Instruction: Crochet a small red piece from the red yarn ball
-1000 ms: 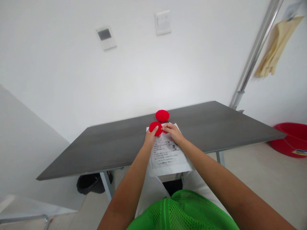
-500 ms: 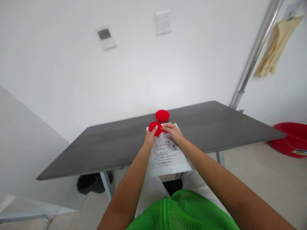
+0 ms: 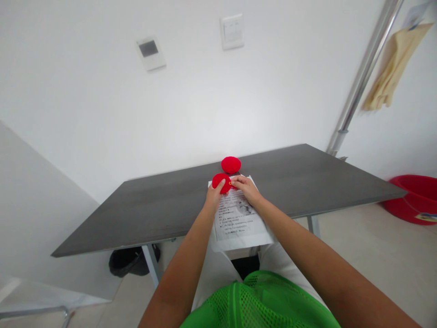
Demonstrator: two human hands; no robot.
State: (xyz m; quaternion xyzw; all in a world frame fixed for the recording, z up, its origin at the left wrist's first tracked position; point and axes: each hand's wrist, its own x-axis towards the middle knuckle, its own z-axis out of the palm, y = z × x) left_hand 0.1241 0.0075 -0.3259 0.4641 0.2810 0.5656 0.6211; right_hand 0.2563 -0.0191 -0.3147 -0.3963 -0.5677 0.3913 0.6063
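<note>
My left hand is closed round a flat, round red piece that looks crocheted, its thumb pressed on the top face. Against the right edge of that piece, my right hand pinches a small yellow loop between thumb and fingertips. A bit of red yarn shows under those fingers. Just behind the hands, a ball of red yarn rests on the grey table. Both hands are above a printed sheet of paper, which reaches past the table's front edge.
A white wall with a switch plate and a small panel stands behind the table. On the right are a metal pole, hanging cream gloves and a red tub. A black bin sits under the table.
The fingertips of my right hand have moved slightly at the piece's edge, and less of the yellow loop shows. Everything else stays in place.
</note>
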